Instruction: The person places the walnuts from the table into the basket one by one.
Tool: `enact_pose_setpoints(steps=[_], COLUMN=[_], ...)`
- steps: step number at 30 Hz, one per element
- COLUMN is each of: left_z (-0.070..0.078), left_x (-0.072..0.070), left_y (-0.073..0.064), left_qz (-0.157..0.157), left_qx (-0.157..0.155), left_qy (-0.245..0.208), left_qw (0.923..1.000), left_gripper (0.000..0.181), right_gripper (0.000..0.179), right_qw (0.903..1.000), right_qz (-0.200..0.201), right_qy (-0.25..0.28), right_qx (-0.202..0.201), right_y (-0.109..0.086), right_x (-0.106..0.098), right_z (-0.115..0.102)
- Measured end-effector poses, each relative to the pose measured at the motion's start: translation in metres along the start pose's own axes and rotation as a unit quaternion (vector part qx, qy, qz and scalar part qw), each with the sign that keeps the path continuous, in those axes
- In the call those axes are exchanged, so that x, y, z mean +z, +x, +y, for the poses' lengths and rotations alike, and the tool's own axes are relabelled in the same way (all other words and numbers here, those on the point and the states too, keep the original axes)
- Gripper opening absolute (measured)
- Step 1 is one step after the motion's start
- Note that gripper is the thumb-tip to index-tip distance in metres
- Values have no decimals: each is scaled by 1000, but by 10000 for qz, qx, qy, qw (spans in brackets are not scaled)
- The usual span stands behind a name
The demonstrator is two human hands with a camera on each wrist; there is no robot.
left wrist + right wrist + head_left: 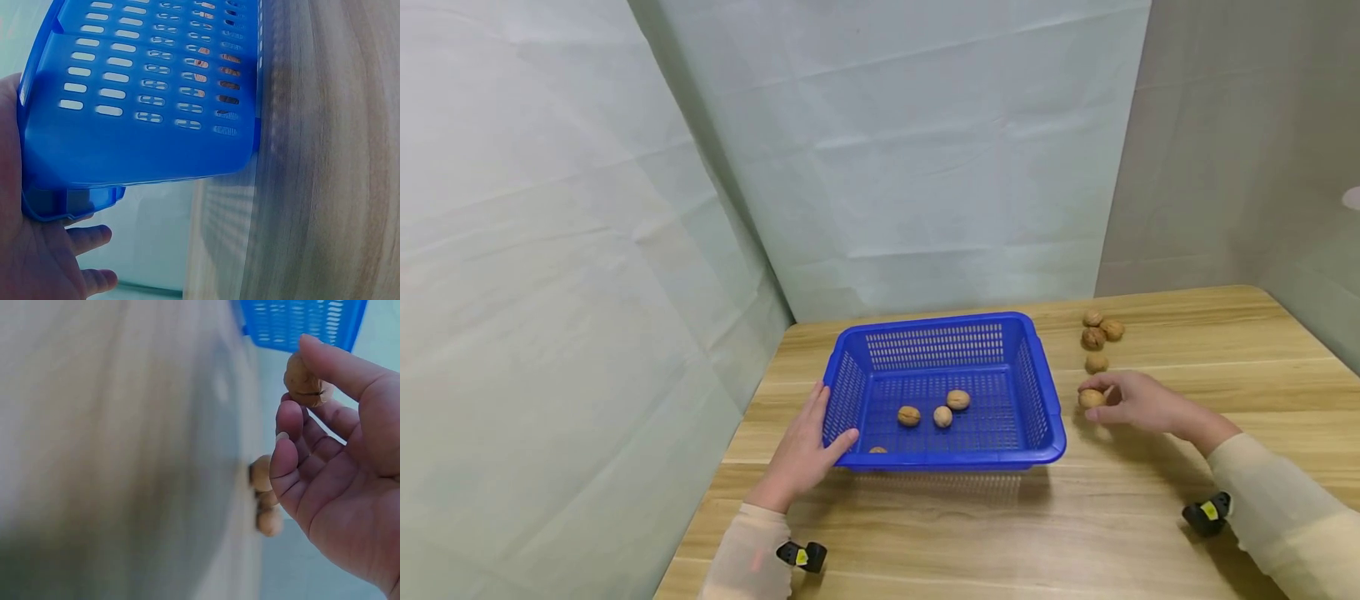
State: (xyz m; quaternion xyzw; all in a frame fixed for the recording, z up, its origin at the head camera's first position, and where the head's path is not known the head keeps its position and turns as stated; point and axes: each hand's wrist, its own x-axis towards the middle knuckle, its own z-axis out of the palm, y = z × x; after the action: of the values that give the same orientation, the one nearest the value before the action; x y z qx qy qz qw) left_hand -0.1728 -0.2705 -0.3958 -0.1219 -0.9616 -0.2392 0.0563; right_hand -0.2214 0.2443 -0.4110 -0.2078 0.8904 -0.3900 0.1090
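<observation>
A blue plastic basket (pixel 925 459) with slotted walls stands on the table, several walnuts lying inside, among them one walnut (pixel 958 400). My left hand (pixel 803 450) holds its near left corner, thumb over the front rim and fingers along the left side. In the left wrist view, the palm (pixel 37 262) is at the rim, with fingertips showing past it. To the right of the basket, my right hand (pixel 1138 406) pinches a walnut (pixel 304 381) between thumb and fingers, as the right wrist view shows. Behind that hand lie several loose walnuts (pixel 1093 337).
The wooden table (pixel 940 533) reaches back to pale cloth hangings (pixel 910 167) behind it and at the left. Black wrist cameras sit on both sleeves, the left one (pixel 802 556) close over the table's front part.
</observation>
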Motion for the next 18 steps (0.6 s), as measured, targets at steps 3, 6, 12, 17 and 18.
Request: enact_pose_setpoints(steps=[3, 6, 12, 17, 18], left_z=[0, 1, 2, 3, 4], left_x=[0, 0, -1, -1, -1], left_y=[0, -1, -1, -1, -1], left_qz=[20, 28, 45, 22, 23], left_qx=[12, 13, 22, -24, -28], left_qy=[23, 30, 13, -7, 3], left_qw=[10000, 10000, 10000, 10000, 10000], left_gripper=[94, 94, 95, 95, 95], right_gripper=[44, 41, 41, 40, 40], right_qw=[9997, 9993, 9979, 9954, 9949], right_qz=[79, 175, 445, 654, 679], right_qy=[-30, -119, -269, -177, -160], right_qx=[-209, -314, -393, -674, -734], right_y=[-1, -2, -1, 0, 0], right_x=[-5, -8, -12, -15, -16], right_z=[-11, -22, -43, -62, -66])
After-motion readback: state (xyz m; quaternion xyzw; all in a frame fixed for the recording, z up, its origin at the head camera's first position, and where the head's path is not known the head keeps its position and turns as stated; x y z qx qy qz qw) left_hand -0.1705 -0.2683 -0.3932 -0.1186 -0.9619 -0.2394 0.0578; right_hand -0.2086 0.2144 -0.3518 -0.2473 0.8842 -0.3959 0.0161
